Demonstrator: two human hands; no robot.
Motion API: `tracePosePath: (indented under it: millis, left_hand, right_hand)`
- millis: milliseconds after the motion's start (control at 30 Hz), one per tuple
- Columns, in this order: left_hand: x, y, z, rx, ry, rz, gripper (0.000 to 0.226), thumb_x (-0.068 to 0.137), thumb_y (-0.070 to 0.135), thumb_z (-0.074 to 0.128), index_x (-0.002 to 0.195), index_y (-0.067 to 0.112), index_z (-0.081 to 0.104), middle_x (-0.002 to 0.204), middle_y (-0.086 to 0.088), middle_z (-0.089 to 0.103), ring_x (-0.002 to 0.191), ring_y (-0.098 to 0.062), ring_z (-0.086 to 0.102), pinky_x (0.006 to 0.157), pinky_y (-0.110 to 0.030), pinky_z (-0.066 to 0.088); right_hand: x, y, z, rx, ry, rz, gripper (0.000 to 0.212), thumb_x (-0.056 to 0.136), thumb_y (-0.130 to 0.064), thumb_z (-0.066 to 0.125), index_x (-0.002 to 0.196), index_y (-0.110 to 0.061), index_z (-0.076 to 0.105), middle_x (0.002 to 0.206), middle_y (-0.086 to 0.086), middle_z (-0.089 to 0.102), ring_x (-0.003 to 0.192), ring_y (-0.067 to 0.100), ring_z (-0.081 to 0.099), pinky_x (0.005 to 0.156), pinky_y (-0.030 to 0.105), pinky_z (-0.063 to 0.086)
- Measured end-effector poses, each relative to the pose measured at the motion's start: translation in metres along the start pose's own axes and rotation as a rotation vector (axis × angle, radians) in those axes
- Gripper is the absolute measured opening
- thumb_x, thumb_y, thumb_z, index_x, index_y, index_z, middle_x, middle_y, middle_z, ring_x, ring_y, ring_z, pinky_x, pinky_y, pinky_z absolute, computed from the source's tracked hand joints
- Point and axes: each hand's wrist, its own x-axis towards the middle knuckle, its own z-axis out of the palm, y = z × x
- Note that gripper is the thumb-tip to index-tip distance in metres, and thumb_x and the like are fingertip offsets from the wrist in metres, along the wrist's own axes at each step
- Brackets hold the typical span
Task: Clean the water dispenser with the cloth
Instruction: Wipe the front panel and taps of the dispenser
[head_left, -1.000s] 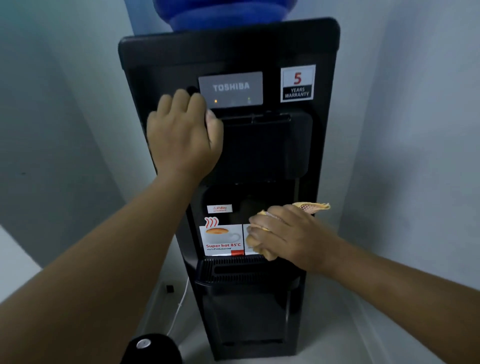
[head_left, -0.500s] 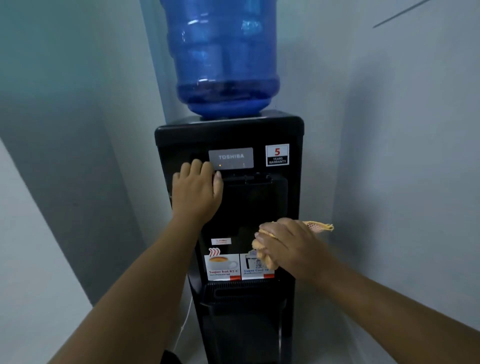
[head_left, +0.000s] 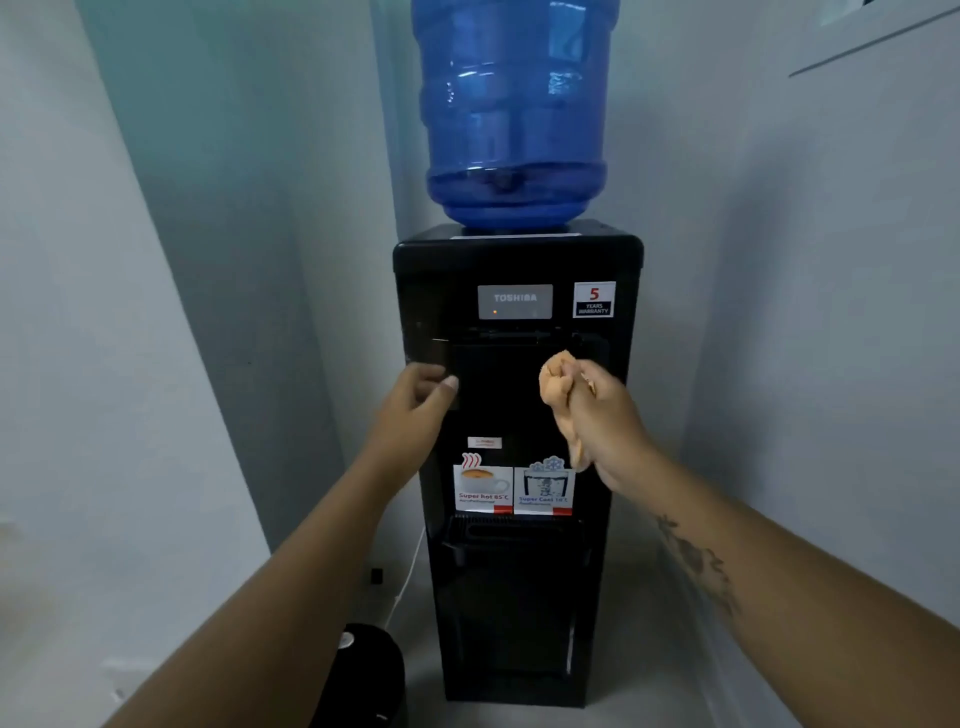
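A black Toshiba water dispenser (head_left: 519, 597) stood in a corner between pale walls, with a blue water bottle (head_left: 514, 114) upside down on its top. The right hand (head_left: 608, 415) was held in front of the dispenser's dark tap cover, right of centre, with its fingers closed tightly round a bunched tan cloth (head_left: 558, 395). The cloth bulged out above the fist and a tail of it hung below. Whether the cloth touched the cover could not be told. The left hand (head_left: 415, 400) was at the cover's left edge with its fingers loosely curled and its thumb pointing right, holding nothing. Contact with the dispenser was unclear.

A grey brand panel (head_left: 514, 301) showed a small orange light, and a "5 years warranty" sticker (head_left: 594, 300) sat just beside it on the right. Below the hands were a hot-water sticker (head_left: 482, 488) and a cold-water sticker (head_left: 544, 491), side by side above the drip tray (head_left: 511, 527). A white cable (head_left: 408, 577) ran down the dispenser's left side. A black round object (head_left: 371, 665) stood on the floor near its base.
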Motion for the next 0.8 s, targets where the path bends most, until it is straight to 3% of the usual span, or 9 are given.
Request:
tracePosePath:
  millis: [100,167,267,367,500,600,667,800]
  left_hand:
    - [-0.017,-0.009,0.003,-0.166,-0.054,-0.146,0.028,0.099,0.039,0.053,0.124,0.027,0.056,0.112,0.003,0.063,0.100,-0.020,0.063,0.077,-0.030,0.053]
    - [-0.026,-0.016,0.003,-0.259,-0.071,-0.235,0.030,0.097,0.045,0.054,0.122,0.029,0.057,0.120,-0.002,0.062,0.100,-0.023,0.064,0.076,-0.032,0.055]
    - [-0.040,-0.025,-0.003,-0.457,-0.178,-0.369,0.042,0.092,0.053,0.059,0.123,0.026,0.057,0.119,-0.005,0.064,0.095,-0.026,0.067,0.079,-0.036,0.058]
    - [-0.050,-0.039,-0.008,-0.588,-0.232,-0.392,0.046,0.091,0.042,0.064,0.127,0.013,0.057,0.107,-0.007,0.070,0.089,-0.027,0.070,0.080,-0.038,0.058]
    - [-0.048,-0.053,-0.013,-0.649,-0.153,-0.396,0.027,0.093,0.021,0.067,0.112,0.004,0.060,0.089,-0.013,0.072,0.076,-0.028,0.070,0.074,-0.038,0.058]
    - [-0.033,-0.051,-0.014,-0.582,-0.076,-0.383,0.007,0.097,0.010,0.059,0.100,0.004,0.061,0.086,-0.013,0.070,0.072,-0.022,0.070,0.068,-0.034,0.059]
    - [-0.018,-0.041,-0.015,-0.454,0.051,-0.327,0.007,0.098,0.011,0.053,0.099,0.009,0.060,0.093,-0.012,0.069,0.079,-0.021,0.070,0.069,-0.032,0.059]
    - [0.028,-0.019,-0.028,-0.215,0.367,-0.083,0.007,0.098,0.011,0.045,0.101,0.009,0.052,0.086,0.001,0.057,0.070,-0.008,0.054,0.048,-0.009,0.044]
  right_hand:
    - [-0.017,-0.004,0.029,0.335,-0.077,0.193,0.026,0.104,-0.027,0.041,0.097,-0.017,0.064,0.066,-0.003,0.054,0.048,0.004,0.049,0.046,0.019,0.039]
    - [-0.027,-0.005,0.047,0.417,-0.105,0.242,0.024,0.103,-0.026,0.045,0.096,-0.015,0.066,0.065,-0.002,0.054,0.049,0.008,0.048,0.046,0.022,0.039]
    - [-0.042,-0.007,0.069,0.403,-0.132,0.290,0.021,0.100,-0.026,0.054,0.104,-0.011,0.068,0.075,0.004,0.064,0.062,0.014,0.059,0.051,0.025,0.046]
    - [-0.051,-0.005,0.083,0.235,-0.165,0.272,0.011,0.094,-0.021,0.063,0.099,-0.011,0.063,0.080,0.003,0.070,0.067,0.011,0.065,0.054,0.022,0.049]
    - [-0.043,-0.008,0.090,0.130,-0.271,0.254,0.012,0.090,-0.021,0.068,0.092,-0.009,0.067,0.084,0.004,0.073,0.076,0.013,0.066,0.065,0.024,0.052]
    - [-0.026,-0.020,0.087,0.076,-0.391,0.220,0.019,0.093,-0.026,0.065,0.094,-0.008,0.071,0.091,0.009,0.074,0.085,0.018,0.068,0.080,0.034,0.055]
    - [-0.010,-0.028,0.087,-0.126,-0.334,0.015,0.022,0.096,-0.027,0.059,0.090,-0.011,0.073,0.091,0.006,0.073,0.086,0.018,0.067,0.081,0.034,0.054]
    - [0.046,-0.028,0.070,-0.845,0.158,-0.789,0.021,0.095,-0.027,0.052,0.090,-0.013,0.067,0.087,0.002,0.060,0.083,0.022,0.054,0.068,0.034,0.041]
